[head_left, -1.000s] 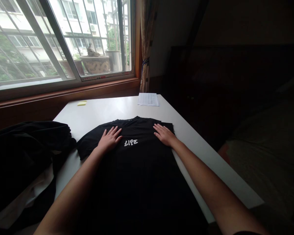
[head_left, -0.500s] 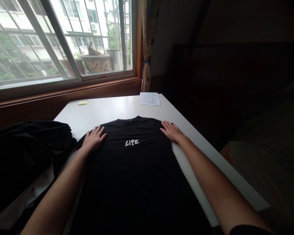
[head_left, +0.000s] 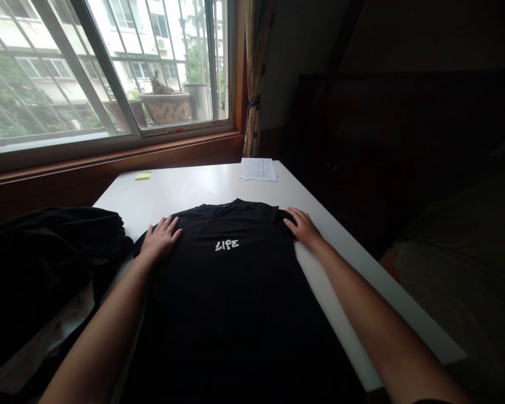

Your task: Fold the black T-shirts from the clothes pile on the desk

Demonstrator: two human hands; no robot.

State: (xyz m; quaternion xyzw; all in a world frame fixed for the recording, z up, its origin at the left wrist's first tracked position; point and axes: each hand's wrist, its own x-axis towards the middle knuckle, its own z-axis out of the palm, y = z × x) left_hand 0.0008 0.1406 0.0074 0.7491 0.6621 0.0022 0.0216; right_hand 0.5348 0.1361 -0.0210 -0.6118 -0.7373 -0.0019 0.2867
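A black T-shirt lies spread face up on the white table, its collar at the far end and white lettering on the chest. My left hand rests flat on the shirt's left shoulder, fingers spread. On the other side, my right hand lies at the right sleeve, fingers stretched out, partly over the fabric and partly past its edge. The shirt's lower end runs out of view at the bottom.
A heap of dark cloth lies along the table's left side. Papers and a yellow sticky note sit near the far edge. Beyond stand a barred window and a tied curtain. The right side is dark.
My right hand has slid outward to the right, from the shoulder onto the sleeve. My left hand has stayed in place on the shirt.
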